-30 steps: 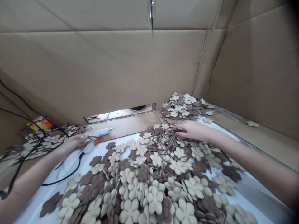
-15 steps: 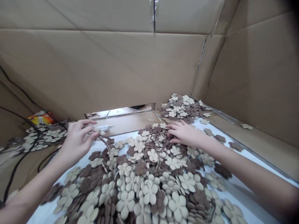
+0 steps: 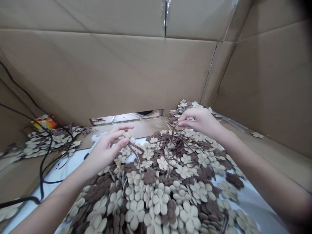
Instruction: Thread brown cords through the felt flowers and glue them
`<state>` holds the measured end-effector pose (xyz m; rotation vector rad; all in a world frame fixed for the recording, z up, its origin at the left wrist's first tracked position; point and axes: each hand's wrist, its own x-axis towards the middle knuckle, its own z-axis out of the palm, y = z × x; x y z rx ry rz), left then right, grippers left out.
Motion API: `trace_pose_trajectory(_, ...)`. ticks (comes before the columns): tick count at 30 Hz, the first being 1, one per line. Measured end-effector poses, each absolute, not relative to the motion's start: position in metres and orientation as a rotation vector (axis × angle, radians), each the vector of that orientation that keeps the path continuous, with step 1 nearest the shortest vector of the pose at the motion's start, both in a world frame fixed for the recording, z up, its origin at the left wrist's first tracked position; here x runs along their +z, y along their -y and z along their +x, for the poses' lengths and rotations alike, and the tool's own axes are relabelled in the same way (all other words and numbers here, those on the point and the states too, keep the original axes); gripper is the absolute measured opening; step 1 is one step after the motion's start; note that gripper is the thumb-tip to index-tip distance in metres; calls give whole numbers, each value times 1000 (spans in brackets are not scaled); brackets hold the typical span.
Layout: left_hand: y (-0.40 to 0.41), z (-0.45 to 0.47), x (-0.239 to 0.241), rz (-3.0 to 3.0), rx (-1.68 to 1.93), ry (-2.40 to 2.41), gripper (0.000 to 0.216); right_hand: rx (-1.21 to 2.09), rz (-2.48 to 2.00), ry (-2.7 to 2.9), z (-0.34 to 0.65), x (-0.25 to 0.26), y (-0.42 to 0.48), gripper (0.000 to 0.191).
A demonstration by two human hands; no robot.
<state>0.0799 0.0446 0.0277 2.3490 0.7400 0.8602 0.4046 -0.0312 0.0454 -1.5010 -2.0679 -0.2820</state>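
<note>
My left hand point(image 3: 109, 144) pinches a small beige flower point(image 3: 128, 137) between thumb and fingers. Brown strips point(image 3: 136, 149) hang from it over the heap. Higher and to the right, my right hand point(image 3: 202, 122) has thumb and forefinger closed on the end of a brown strip point(image 3: 172, 135), lifted from a tangle of brown strips point(image 3: 179, 146). Below both hands spreads a big heap of beige and brown flower cut-outs point(image 3: 159, 200). A white object point(image 3: 96, 138) lies partly hidden behind my left hand.
Cardboard walls point(image 3: 109, 71) rise at the back and right, with a low slot point(image 3: 126, 117) cut in the back one. Another flower pile point(image 3: 174, 113) sits in the far corner. Black cables point(image 3: 45, 156), more flowers point(image 3: 45, 143) and an orange-yellow packet point(image 3: 45, 123) are at left.
My left hand has moved right with its flower and strips, away from the white pointed tool. My right hand has risen from the tangle, drawing up a brown strip.
</note>
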Motion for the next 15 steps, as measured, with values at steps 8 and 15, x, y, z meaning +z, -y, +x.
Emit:
trace_pose_trajectory(8, -44, 100, 26, 2032, 698, -344, 25, -187, -1237, 2163, 317, 72, 20, 13)
trace_pose_trajectory(15, -62, 95, 6, 1705, 836, -470, 25, -102, -1306, 1978, 309, 52, -5, 12)
